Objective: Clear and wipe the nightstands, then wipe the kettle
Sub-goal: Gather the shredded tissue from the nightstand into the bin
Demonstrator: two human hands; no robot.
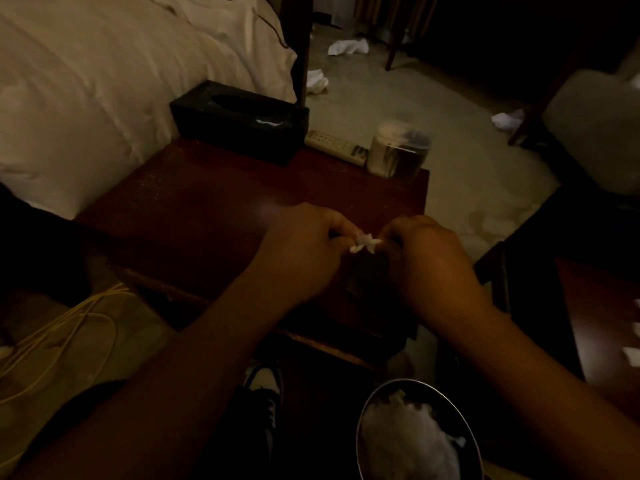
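Nearest, below the nightstand's front edge: a round bin holding white crumpled paper, beside dark shoes; yellow cord off the nightstand's left front corner.

Over the nightstand's front right part: both forearms reaching forward, backs of hands up. Left hand curled, fingertips pinching a small white scrap. Right hand curled too, pinching the same scrap from the other side. Scrap stretched between the two, long axis roughly left to right, just above the wood. A dark shape under the hands, too dim to make out.

At the nightstand's back edge: black tissue box on the left, long axis slanting back-left to front-right, slot up; white remote just right of it, lying along the same slant; shiny steel kettle upright on the back right corner, touching the remote's end.

Left of the nightstand, pale bedding. Beyond it, white tissues scattered on the floor.
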